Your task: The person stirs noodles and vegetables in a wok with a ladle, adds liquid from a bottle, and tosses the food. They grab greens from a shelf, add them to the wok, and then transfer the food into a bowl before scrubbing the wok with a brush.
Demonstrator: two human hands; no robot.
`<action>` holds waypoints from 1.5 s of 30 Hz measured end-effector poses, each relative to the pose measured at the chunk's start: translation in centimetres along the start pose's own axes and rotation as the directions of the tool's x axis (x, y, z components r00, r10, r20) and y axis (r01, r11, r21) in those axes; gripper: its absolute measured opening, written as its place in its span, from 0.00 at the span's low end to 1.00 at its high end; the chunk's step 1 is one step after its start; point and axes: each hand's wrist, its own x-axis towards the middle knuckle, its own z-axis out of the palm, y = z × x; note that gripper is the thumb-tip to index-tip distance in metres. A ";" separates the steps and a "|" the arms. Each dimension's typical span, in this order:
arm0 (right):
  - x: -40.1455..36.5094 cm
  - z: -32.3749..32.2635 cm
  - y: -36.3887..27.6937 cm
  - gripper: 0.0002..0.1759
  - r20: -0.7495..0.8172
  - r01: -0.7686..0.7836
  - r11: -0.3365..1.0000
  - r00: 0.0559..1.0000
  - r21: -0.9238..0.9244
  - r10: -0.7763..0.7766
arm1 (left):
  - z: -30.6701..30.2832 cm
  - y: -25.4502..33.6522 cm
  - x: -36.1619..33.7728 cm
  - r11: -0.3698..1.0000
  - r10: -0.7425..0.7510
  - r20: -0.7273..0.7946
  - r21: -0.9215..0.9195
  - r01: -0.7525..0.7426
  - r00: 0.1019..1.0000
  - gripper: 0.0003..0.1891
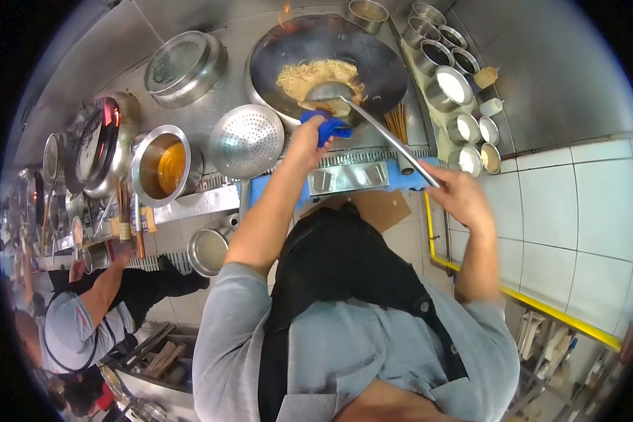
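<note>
A large dark wok (274, 53) sits on the stove with noodles (315, 74) in it. My left hand (309, 141) is closed around a blue cloth (334, 129) at the wok's near edge; whether a wok handle lies under the cloth is hidden. In my right hand (461, 193) is the end of a long-handled ladle (387, 132). Its bowl rests among the noodles on the near side of the wok. Beside the wok, between my hands, stands a bamboo wok brush (397, 123).
A perforated strainer (247, 141) and a pot of amber liquid (170, 165) lie to the left. Seasoning containers (451, 88) line the right side. A flame (286, 8) shows behind the wok. Another person (84, 323) works at far left. A yellow pipe (541, 309) runs low on the right.
</note>
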 end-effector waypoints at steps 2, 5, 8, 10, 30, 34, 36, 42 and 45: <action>3.2 2.8 -0.1 0.32 -0.032 -0.018 1.000 0.999 -0.012 0.017 | -0.5 -2.0 -0.1 0.994 0.050 -0.061 0.104 -0.043 0.997 0.09; 5.2 5.6 0.3 0.32 -0.113 -0.021 0.999 0.993 0.046 0.026 | -2.9 -7.6 0.2 0.963 0.105 -0.071 0.257 -0.083 0.992 0.10; 3.5 4.2 1.3 0.33 -0.112 -0.036 0.986 0.992 0.162 0.055 | -2.3 -8.1 -5.5 0.953 -0.009 -0.043 0.304 0.021 0.999 0.12; 0.2 2.2 2.8 0.34 -0.083 -0.037 0.962 0.995 0.271 0.062 | -1.6 -7.5 -3.7 0.991 0.117 -0.154 0.084 -0.105 0.981 0.10; 3.8 3.2 4.7 0.34 -0.134 -0.033 0.942 0.988 0.333 0.082 | -1.7 -9.2 -2.6 0.974 0.137 -0.098 0.197 -0.116 0.986 0.13; 1.3 2.9 4.4 0.35 -0.045 -0.110 0.771 0.983 0.627 0.177 | 0.6 -1.3 1.3 0.998 0.061 -0.096 0.008 -0.060 0.994 0.08; 3.5 3.8 4.8 0.35 -0.059 -0.109 0.774 0.981 0.624 0.185 | 0.5 -0.2 4.1 0.998 0.060 -0.045 -0.002 -0.060 0.997 0.08; 12.8 9.2 6.8 0.36 -0.085 -0.106 0.765 0.975 0.636 0.205 | 1.3 -0.7 6.3 0.998 0.041 -0.014 0.047 -0.040 0.999 0.09; 13.4 6.8 7.1 0.38 0.095 -0.133 0.633 0.991 0.763 0.093 | 1.1 -1.0 7.3 0.997 0.053 -0.046 0.066 -0.050 0.998 0.10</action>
